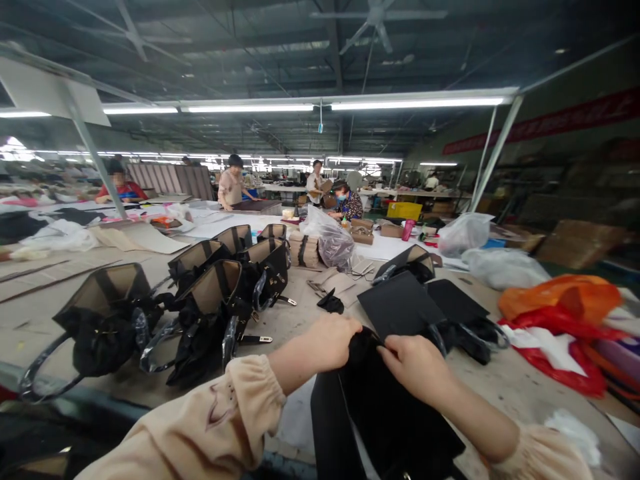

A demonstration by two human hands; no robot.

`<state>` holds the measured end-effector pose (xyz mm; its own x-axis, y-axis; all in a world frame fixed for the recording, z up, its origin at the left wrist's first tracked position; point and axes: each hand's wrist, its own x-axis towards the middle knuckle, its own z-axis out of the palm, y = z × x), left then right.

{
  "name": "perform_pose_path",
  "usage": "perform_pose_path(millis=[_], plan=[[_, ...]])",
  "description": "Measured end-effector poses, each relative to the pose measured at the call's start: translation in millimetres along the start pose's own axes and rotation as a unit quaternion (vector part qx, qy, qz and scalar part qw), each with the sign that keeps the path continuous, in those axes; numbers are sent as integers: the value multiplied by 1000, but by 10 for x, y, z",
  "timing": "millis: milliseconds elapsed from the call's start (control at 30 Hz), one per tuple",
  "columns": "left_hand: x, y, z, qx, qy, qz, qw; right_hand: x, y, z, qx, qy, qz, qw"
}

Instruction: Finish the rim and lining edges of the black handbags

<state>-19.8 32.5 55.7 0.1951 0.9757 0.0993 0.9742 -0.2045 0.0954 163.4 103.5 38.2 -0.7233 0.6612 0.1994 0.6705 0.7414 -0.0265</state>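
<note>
A black handbag [385, 413] stands at the near edge of the worktable [300, 313], right in front of me. My left hand [327, 343] is closed on black material [361, 347] at the top of the bag. My right hand [413, 360] pinches the bag's top edge just to the right of it. Both wrists wear peach sleeves with gathered cuffs. A flat black panel [400, 303] lies just beyond my hands.
Several black and tan handbags [210, 300] stand in rows on the left. Clear plastic bags [333, 243], orange and red bags [560, 313] and a cardboard box [580, 243] lie to the right. Other people work at far tables.
</note>
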Motion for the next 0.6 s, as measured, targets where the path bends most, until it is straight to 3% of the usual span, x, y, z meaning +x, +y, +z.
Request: perform_pose_path(millis=[200,400,600], plan=[[126,138,34,21,23,11,999,-31,-16,52,29,3,15,999],[138,125,9,14,12,19,1000,-38,56,60,33,14,24,999],[166,73,44,-4,9,-74,997,-50,84,71,49,18,28,998]])
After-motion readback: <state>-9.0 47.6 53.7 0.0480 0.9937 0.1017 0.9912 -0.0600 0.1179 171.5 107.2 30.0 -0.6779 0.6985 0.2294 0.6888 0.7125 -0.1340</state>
